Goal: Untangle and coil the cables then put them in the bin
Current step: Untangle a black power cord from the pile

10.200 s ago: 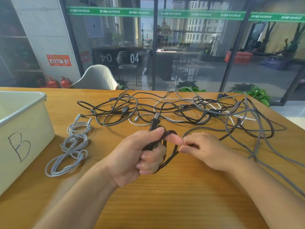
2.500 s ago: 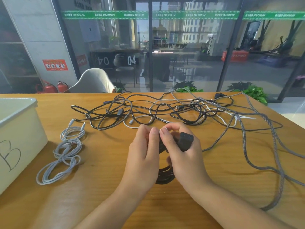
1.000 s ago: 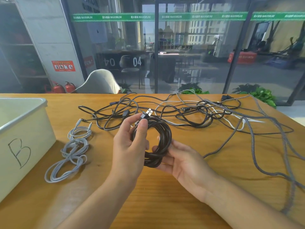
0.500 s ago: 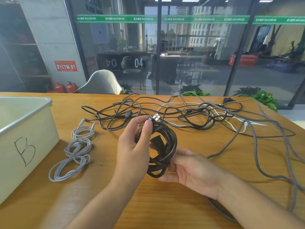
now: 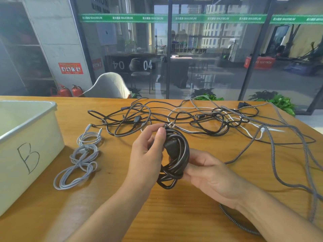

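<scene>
Head view: left hand hides black coil left side.

We see a glossy black coiled cable over an orange-brown wood-grain counter. At left, a cream bin bears a hand-drawn black "B", beside pale grey coiled cables. Farther off lie black, white and grey-and-black braided cables. A green band with white lettering crosses the glass.
</scene>
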The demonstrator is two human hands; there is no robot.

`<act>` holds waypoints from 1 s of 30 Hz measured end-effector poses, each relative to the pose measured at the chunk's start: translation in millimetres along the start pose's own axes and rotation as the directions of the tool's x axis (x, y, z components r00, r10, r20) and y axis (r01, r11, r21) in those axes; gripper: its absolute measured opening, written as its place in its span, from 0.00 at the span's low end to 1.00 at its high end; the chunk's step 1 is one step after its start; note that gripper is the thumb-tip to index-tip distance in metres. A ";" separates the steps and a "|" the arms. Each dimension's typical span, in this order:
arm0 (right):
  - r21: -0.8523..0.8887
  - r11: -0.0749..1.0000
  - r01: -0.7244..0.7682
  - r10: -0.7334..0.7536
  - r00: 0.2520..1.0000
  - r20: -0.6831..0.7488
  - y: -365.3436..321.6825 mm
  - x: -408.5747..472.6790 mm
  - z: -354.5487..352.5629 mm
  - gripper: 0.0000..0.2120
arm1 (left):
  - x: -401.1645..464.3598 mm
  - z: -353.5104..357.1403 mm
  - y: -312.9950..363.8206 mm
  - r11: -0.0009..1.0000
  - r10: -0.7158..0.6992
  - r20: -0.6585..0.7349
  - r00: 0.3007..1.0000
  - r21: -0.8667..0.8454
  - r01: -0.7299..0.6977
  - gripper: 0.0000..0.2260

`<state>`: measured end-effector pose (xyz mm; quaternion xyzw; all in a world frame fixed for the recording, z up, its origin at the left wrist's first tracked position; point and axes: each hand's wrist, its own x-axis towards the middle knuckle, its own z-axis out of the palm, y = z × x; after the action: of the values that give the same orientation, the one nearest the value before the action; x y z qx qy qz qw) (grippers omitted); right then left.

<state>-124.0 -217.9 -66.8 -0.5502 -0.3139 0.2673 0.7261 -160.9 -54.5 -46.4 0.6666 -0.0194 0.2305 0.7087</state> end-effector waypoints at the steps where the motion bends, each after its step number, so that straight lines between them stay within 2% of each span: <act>1: -0.018 1.000 0.017 -0.017 1.000 -0.005 0.0 -0.1 0.2 0.14 | 0.4 -0.1 0.4 1.000 -0.003 0.005 1.000 0.002 0.003 0.09; 5: -0.060 0.994 0.096 -0.101 0.991 -0.083 1.9 -0.6 1.0 0.15 | -2.0 2.4 2.8 1.000 0.003 0.030 1.000 0.011 -0.004 0.09; 9: 0.084 0.988 0.126 -0.107 0.974 -0.199 2.6 -1.1 -2.0 0.12 | -2.6 4.7 0.9 0.998 0.049 0.030 0.998 0.033 -0.050 0.10; 11: 0.112 0.988 0.103 -0.084 0.983 -0.166 -0.2 -1.3 -4.9 0.14 | -3.4 5.6 1.5 0.991 0.102 0.053 0.993 0.078 -0.106 0.10; 14: 0.156 0.986 0.051 -0.036 0.995 -0.098 -2.4 -3.1 -8.7 0.22 | -6.2 6.3 0.7 0.991 0.099 0.124 0.987 0.072 -0.109 0.11; 16: 0.186 0.981 0.045 -0.032 0.997 -0.074 -2.1 -4.2 -8.5 0.20 | -7.5 6.5 0.9 0.994 0.081 0.161 0.984 0.055 -0.091 0.11; 19: 0.262 0.964 0.050 -0.023 0.994 -0.104 -1.4 -1.8 -0.1 0.17 | -5.9 5.8 2.0 0.993 0.077 0.119 0.990 0.075 -0.086 0.10; 21: 0.318 0.947 0.039 0.012 0.987 -0.158 -1.6 2.4 1.5 0.21 | -3.8 3.9 1.3 0.988 0.102 0.056 0.993 0.109 -0.108 0.10; 23: 0.342 0.938 0.065 -0.011 0.988 -0.157 -5.9 3.4 -0.9 0.27 | -0.9 -0.4 -2.5 0.962 0.155 0.004 0.988 0.229 -0.152 0.09; 24: 0.330 0.941 0.079 -0.038 0.991 -0.128 -8.5 2.3 -1.2 0.30 | -0.3 -2.8 -5.1 0.943 0.171 -0.010 0.985 0.292 -0.161 0.09; 26: 0.179 0.978 0.105 -0.088 0.991 -0.097 -10.7 -1.3 2.2 0.30 | 0.2 -5.5 -9.0 0.911 0.180 -0.030 0.983 0.383 -0.155 0.11; 28: -0.066 0.989 0.131 -0.141 0.973 -0.182 -6.4 -3.3 7.6 0.26 | -0.8 -5.0 -11.9 0.888 0.173 -0.029 0.985 0.438 -0.143 0.12; 30: -0.286 0.944 0.161 -0.237 0.937 -0.257 -3.0 -1.4 15.2 0.21 | -3.0 -2.6 -14.5 0.876 0.165 -0.023 0.986 0.462 -0.136 0.12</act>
<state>-136.2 -210.1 -61.1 -0.6390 -0.2919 0.0653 0.7086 -159.2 -53.0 -61.3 0.8042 0.0057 0.3033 0.5112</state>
